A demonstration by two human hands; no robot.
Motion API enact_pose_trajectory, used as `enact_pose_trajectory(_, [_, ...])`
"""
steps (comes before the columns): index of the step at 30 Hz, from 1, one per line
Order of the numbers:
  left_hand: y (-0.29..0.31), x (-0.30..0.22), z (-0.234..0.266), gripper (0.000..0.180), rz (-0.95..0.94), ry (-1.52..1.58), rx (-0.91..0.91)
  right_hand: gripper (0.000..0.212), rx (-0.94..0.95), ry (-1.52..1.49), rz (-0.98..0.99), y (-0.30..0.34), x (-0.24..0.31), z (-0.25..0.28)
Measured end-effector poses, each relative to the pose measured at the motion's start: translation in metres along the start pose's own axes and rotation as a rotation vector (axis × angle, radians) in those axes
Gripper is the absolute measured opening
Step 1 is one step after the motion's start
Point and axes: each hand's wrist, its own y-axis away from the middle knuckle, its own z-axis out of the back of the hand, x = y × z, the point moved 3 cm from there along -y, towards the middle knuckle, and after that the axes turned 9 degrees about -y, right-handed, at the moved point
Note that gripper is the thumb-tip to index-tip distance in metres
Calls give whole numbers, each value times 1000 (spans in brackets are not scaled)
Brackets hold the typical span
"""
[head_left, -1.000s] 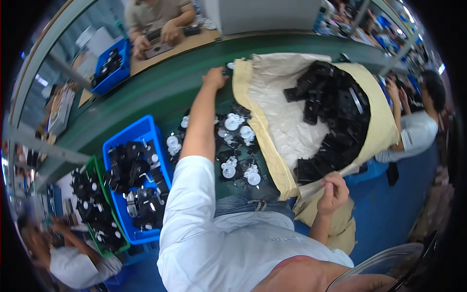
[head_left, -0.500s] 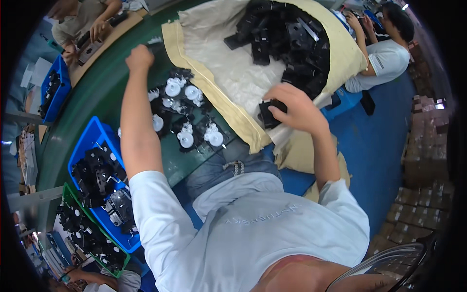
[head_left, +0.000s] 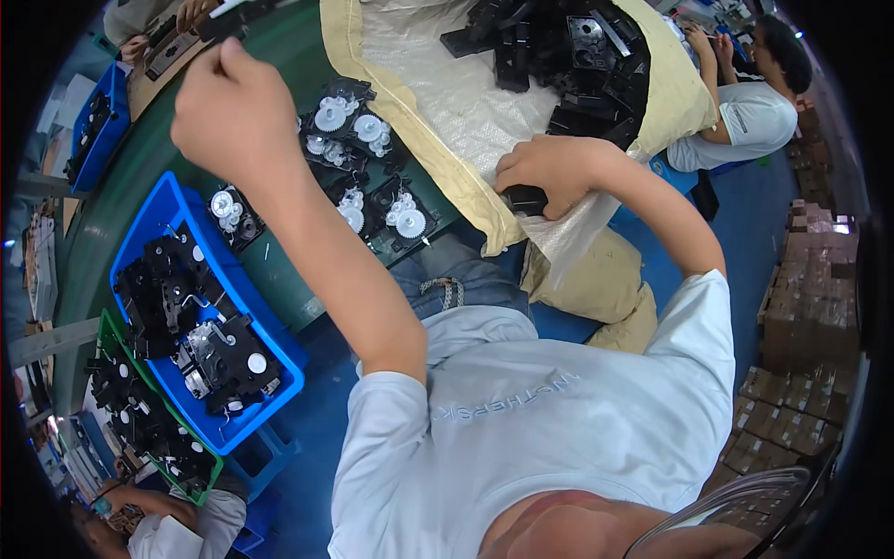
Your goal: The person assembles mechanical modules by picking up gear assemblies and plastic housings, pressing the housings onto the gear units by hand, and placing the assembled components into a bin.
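Hands first: the right hand (head_left: 554,172) bends over the lip of the sack, fingers curled down and gripping a small black block (head_left: 526,198) against the pale lining. Raised forward, the left hand (head_left: 237,116) has its fingers folded in; a black-and-white part (head_left: 247,17) shows just beyond the fingertips, cut by the upper edge — whether it is gripped, I cannot tell.

Between the forearms, black assemblies with white gears (head_left: 331,116) sit in a loose cluster on the green worktop (head_left: 303,56), one lying apart, close to the blue bin. That blue bin (head_left: 265,415), to the left, is heaped with black parts, and a green bin (head_left: 216,463) with similar black and white pieces stands along its outer side.

To the right of the gears, the big yellow sack (head_left: 447,168) gapes open, a pile of black parts (head_left: 591,42) deep inside. Below its lip, another yellow sack (head_left: 587,270) slumps on the blue floor (head_left: 745,233).

Farther off, a co-worker in a light shirt (head_left: 740,116) sits beyond the sack — brown cartons (head_left: 792,401) are stacked along the far right. Across the worktop, another blue bin (head_left: 102,126) stands near a second co-worker's hand (head_left: 191,14).
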Motion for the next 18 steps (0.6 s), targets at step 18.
enact_pose_trajectory(18, [142,34,46,6,120,1124,61,39,-595,-568,-107,-22,-39,9])
